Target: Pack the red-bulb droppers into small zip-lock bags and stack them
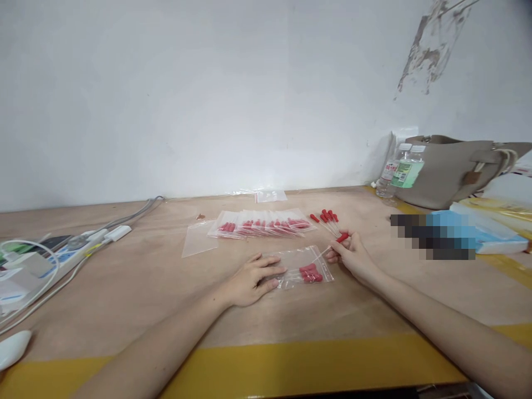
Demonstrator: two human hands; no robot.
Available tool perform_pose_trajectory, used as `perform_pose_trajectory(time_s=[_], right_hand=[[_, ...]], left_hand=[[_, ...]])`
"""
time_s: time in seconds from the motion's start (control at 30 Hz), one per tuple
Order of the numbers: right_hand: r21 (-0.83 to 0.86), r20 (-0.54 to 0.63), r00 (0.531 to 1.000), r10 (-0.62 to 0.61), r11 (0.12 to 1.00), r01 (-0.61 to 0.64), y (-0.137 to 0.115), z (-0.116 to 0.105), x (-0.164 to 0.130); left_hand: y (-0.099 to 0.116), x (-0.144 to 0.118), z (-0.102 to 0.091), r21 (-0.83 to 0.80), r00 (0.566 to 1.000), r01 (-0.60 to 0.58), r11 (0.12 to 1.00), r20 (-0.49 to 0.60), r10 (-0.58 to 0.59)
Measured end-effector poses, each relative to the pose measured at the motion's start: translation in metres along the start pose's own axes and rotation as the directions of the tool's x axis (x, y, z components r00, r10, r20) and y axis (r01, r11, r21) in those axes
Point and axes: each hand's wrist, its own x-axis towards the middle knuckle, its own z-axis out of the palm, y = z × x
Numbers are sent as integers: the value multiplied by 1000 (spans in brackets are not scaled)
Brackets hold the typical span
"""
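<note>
A clear zip bag point(293, 260) lies flat on the table, with several red-bulbed droppers point(311, 273) inside, their bulbs toward its right end. My left hand point(253, 280) rests on the bag's left end, fingers spread and holding nothing. Between the thumb and fingers of my right hand point(351, 255) is a dropper point(342, 238), pinched near its red bulb. Its thin clear stem slants down left to the bag's open-looking right end; whether the tip is inside I cannot tell. Just beyond that hand, loose red-bulbed droppers point(328, 216) lie fanned out.
Filled bags of droppers point(266, 224) overlap in a row behind, beside a flat clear bag point(200, 238). A power strip point(70, 260) with cables stands left. At right are bottles point(405, 169), a grey handbag point(446, 172) and a blue-white packet point(494, 235).
</note>
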Motion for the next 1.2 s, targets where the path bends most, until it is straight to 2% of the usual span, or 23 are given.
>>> perform_pose_trajectory(time_s=[0.2,0.3,0.37,0.47,0.57,0.63,0.77,0.83,0.9,0.93,0.97,1.0,1.07,1.1,1.13,1.2], right_hand=[[140,55,989,137,980,-144,-3,0,1],[78,118,979,164,982,-174,-5,-2,0],[-69,195,969,149,988,-138,-4,-6,0],[-306,333,936,113,952,-6,-3,-10,3],[-404,477,875,79,904,138,0,-10,6],[-418,510,857,72,892,173,2,-5,7],[-321,454,884,109,946,48,-1,6,2],[-268,510,847,150,963,-9,-5,7,-1],[-290,585,785,206,956,-35,-9,4,0],[-323,592,770,238,945,-44,-11,1,2],[-363,570,779,260,931,-45,-12,-2,6],[-402,520,816,252,915,-26,-12,-6,12],[-504,374,918,129,860,84,-13,-12,27],[-576,310,950,31,801,162,-13,-14,35],[-658,271,960,-70,714,238,-14,-15,44],[-801,257,941,-221,497,335,-16,-12,59]], left_hand=[[2,0,-1,20,1000,0,1000,-24,1],[3,0,-2,22,1000,4,1000,-27,-3],[3,0,-2,24,1000,3,1000,-23,-2],[3,0,-3,27,1000,3,1000,-18,-2],[4,0,-2,24,1000,6,1000,-21,-5],[4,0,-2,19,1000,6,1000,-26,-6],[3,0,-1,14,1000,3,1000,-26,-3],[3,0,-1,17,1000,0,1000,-25,0],[3,0,-2,24,1000,-2,1000,-19,3],[3,0,-2,29,1000,-2,1000,-16,2],[3,0,-2,34,1000,1,999,-11,-1],[2,0,-2,38,1000,5,999,-5,-5],[2,0,-2,43,1000,15,999,7,-16],[2,0,-2,43,1000,18,999,12,-19],[1,0,-2,42,1000,19,999,14,-20],[1,1,-1,38,1000,20,999,11,-20]])
